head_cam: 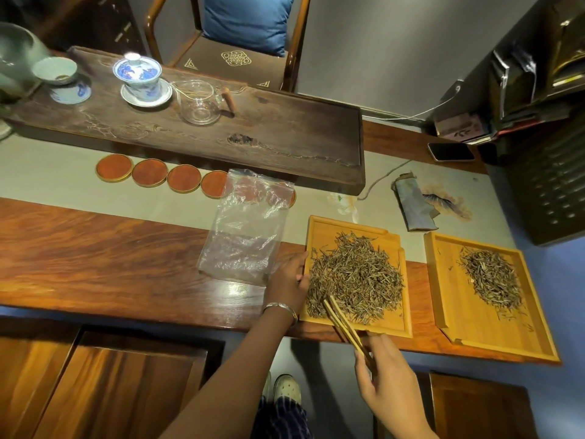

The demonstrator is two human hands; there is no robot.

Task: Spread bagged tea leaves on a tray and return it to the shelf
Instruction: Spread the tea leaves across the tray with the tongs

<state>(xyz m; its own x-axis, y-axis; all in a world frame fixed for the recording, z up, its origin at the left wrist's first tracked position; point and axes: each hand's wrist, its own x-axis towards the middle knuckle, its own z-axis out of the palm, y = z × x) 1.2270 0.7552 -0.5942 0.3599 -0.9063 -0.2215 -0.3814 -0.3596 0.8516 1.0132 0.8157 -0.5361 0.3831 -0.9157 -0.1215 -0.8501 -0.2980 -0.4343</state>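
A square bamboo tray (397,324) lies near the table's front edge with a loose heap of dry tea leaves (354,274) on it. My left hand (289,280) grips the tray's left rim. My right hand (384,372) pinches wooden tongs (342,324), whose tips rest in the near-left part of the heap. An empty clear plastic bag (247,226) lies flat to the left of the tray. A second bamboo tray (519,340) with a smaller pile of tea leaves (492,278) sits to the right.
Behind the trays are a row of round red coasters (148,172), a dark wooden tea board (285,134) with a gaiwan (139,77) and glass pitcher (199,103), a folded cloth (414,207), a phone (451,151) and a dark shelf unit (544,106) at far right.
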